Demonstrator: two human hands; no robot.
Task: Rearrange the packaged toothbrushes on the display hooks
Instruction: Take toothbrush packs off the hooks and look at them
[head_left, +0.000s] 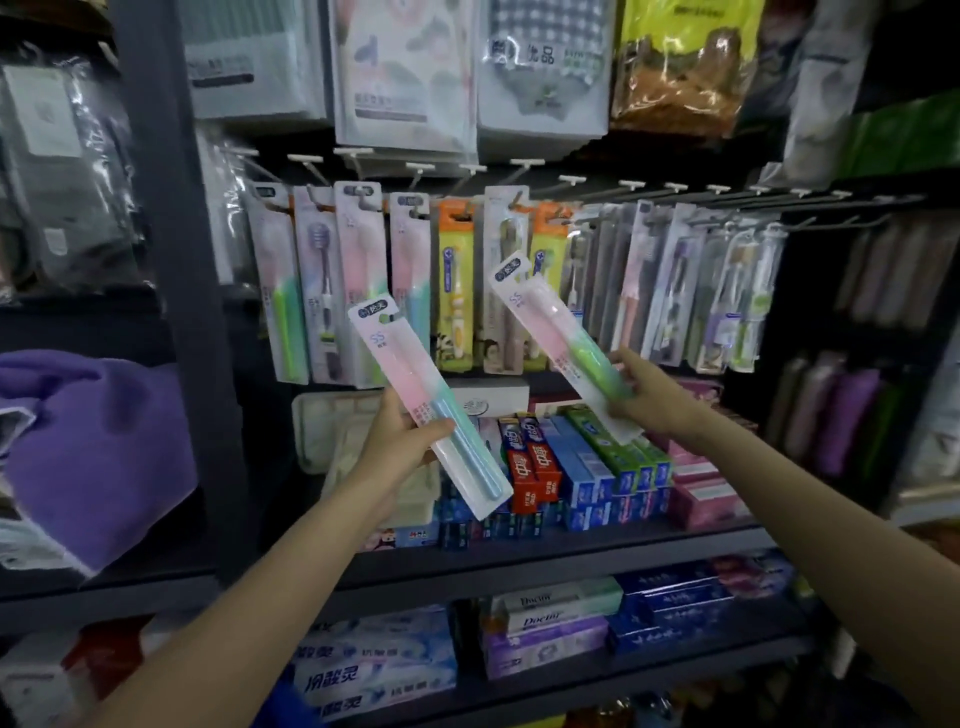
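Note:
My left hand grips a pink-and-blue packaged toothbrush near its lower half, tilted with its top to the upper left. My right hand holds a pink-and-green packaged toothbrush by its lower end, tilted the same way. Both packs hang free in front of the row of display hooks, where several more packaged toothbrushes hang side by side. Neither held pack touches a hook.
Toothpaste boxes fill the shelf below the hooks, and more boxes lie one shelf lower. Bagged goods hang above the hooks. A purple cloth lies at the left beyond a dark upright post.

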